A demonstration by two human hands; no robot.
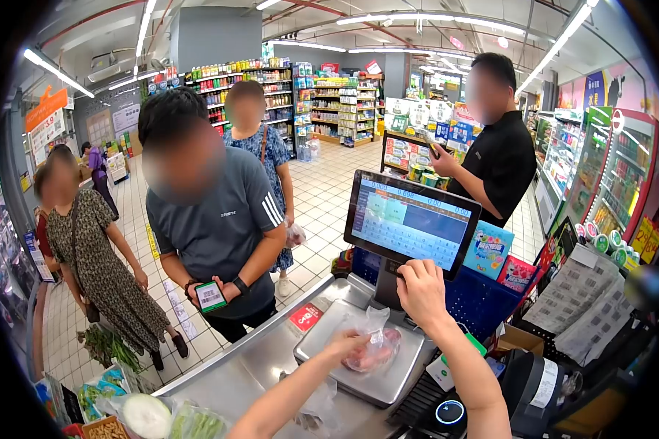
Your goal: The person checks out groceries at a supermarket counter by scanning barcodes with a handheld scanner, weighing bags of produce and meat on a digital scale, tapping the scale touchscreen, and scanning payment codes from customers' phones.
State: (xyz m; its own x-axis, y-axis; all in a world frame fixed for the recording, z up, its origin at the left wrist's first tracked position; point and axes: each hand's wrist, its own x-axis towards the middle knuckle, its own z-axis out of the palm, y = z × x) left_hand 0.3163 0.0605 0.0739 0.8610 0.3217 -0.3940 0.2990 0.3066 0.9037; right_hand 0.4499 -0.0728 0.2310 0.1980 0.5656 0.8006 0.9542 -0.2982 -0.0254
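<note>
A clear plastic bag of pinkish-red meat (370, 356) lies on the metal pan of a weighing scale (403, 377). My left hand (346, 345) is at the left side of this bag, its fingers closed on the plastic. Above the scale stands a tilted touch screen (414, 219) showing rows of buttons and figures. My right hand (422, 293) is at the screen's lower edge with bent fingers drawn together and nothing seen in them. Whether a fingertip touches the screen is hard to tell.
Across the metal counter (223, 369), a person in a grey shirt holds a phone (211, 296) showing a code. Bagged vegetables (194, 422) sit at the near left. A receipt printer (531, 380) and a round lit scanner (449, 412) stand at right. Other people wait behind.
</note>
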